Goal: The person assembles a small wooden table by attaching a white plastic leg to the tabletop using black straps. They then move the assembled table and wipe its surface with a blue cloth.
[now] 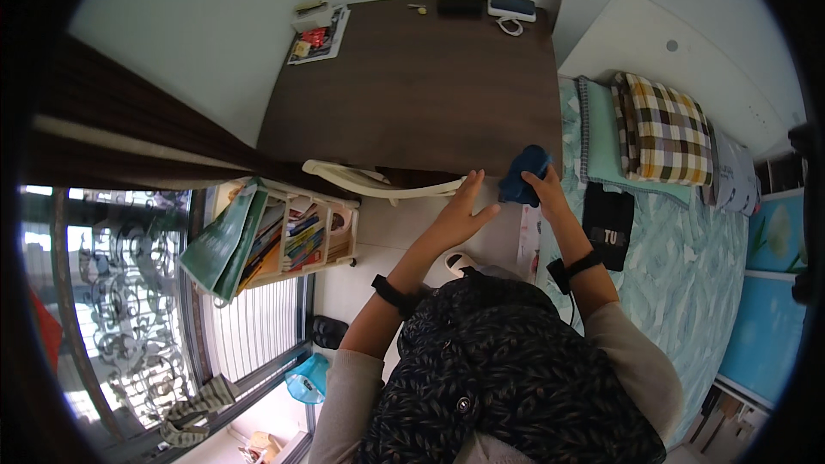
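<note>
My right hand (546, 191) is closed on a crumpled dark blue cloth (519, 179), by the near right corner of the dark brown table (412, 86). Part of the cloth overlaps the table's edge, though I cannot tell whether it touches the surface. To the left of it, my left hand (462, 216) has its fingers stretched out and holds nothing. Its fingertips are beside the right end of the cream chair back (391, 186); whether they touch it I cannot make out. Both wrists wear black bands.
Along the table's far side lie a magazine with small items (320, 39) and a dark-topped white box (512, 9) with a cable. A bed (670, 283) with a checked pillow (657, 129) stands right. A book rack (296, 236) stands left, by dark curtains and a window.
</note>
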The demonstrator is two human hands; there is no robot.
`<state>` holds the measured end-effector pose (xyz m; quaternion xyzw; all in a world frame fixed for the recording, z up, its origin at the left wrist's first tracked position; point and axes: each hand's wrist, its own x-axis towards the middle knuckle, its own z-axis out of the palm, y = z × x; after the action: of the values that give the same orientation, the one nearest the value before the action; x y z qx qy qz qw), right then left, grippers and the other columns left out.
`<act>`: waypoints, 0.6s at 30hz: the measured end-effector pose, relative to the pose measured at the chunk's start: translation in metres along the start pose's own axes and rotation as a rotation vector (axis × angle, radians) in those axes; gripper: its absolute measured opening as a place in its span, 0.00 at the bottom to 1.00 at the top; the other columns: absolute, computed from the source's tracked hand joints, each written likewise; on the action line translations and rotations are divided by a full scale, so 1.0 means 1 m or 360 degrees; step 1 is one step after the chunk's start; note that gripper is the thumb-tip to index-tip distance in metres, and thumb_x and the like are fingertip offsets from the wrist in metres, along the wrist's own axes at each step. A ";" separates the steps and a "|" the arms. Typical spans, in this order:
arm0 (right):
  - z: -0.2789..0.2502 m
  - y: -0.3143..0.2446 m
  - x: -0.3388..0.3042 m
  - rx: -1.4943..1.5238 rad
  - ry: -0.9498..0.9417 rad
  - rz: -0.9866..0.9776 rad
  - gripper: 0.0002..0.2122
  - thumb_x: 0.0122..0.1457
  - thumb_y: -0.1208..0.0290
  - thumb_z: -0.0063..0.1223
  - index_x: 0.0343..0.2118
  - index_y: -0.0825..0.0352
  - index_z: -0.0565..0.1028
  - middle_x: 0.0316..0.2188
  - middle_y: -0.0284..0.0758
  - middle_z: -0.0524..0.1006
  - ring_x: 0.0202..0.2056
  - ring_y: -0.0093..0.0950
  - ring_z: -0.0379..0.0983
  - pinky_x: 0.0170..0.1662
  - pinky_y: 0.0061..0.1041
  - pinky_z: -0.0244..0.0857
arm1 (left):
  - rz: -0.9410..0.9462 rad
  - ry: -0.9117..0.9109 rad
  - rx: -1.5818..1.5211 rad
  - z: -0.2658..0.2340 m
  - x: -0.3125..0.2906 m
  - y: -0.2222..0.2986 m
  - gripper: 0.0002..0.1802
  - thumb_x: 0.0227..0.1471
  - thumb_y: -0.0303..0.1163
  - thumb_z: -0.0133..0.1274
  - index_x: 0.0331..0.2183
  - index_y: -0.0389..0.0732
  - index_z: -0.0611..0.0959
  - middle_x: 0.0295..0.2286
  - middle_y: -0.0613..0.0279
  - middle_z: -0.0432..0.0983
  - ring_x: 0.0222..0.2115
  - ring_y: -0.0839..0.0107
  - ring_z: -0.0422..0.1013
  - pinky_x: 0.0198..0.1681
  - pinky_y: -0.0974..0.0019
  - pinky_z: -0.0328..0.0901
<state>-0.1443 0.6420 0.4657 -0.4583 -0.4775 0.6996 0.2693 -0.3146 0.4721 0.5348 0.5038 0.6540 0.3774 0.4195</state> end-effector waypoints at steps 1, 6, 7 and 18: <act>-0.012 0.006 0.009 -0.0032 -0.0055 0.0058 0.22 0.58 0.72 0.55 0.56 0.69 0.66 0.45 0.38 0.74 0.42 0.29 0.74 0.46 0.27 0.70 | 0.0000 -0.0039 0.0007 0.004 0.007 -0.001 0.47 0.57 0.54 0.50 0.65 0.35 0.51 0.64 0.38 0.42 0.66 0.49 0.42 0.66 0.56 0.45; -0.046 0.043 0.075 0.0069 -0.0304 -0.0146 0.25 0.56 0.74 0.56 0.57 0.72 0.66 0.49 0.41 0.75 0.47 0.32 0.74 0.50 0.26 0.67 | 0.0011 -0.0097 -0.0006 0.018 0.030 -0.005 0.46 0.57 0.53 0.50 0.64 0.35 0.53 0.64 0.39 0.45 0.66 0.50 0.45 0.66 0.57 0.45; -0.048 0.051 0.092 -0.0314 -0.0002 -0.0077 0.25 0.57 0.72 0.55 0.58 0.72 0.65 0.50 0.42 0.74 0.48 0.32 0.73 0.51 0.26 0.67 | 0.0012 -0.0094 -0.0005 0.019 0.031 -0.006 0.46 0.57 0.53 0.51 0.64 0.35 0.53 0.64 0.39 0.45 0.66 0.50 0.45 0.66 0.57 0.46; 0.078 -0.129 0.011 -0.0412 -0.0534 -0.0922 0.19 0.66 0.65 0.49 0.55 0.70 0.71 0.47 0.38 0.77 0.48 0.24 0.72 0.54 0.22 0.62 | -0.0154 0.0260 -0.0058 -0.033 -0.074 -0.014 0.32 0.60 0.45 0.51 0.60 0.40 0.66 0.58 0.49 0.63 0.58 0.56 0.62 0.59 0.58 0.58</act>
<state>-0.2268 0.6696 0.5888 -0.2129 -0.7098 0.5934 0.3141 -0.3392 0.3944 0.5463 0.4314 0.7027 0.4085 0.3916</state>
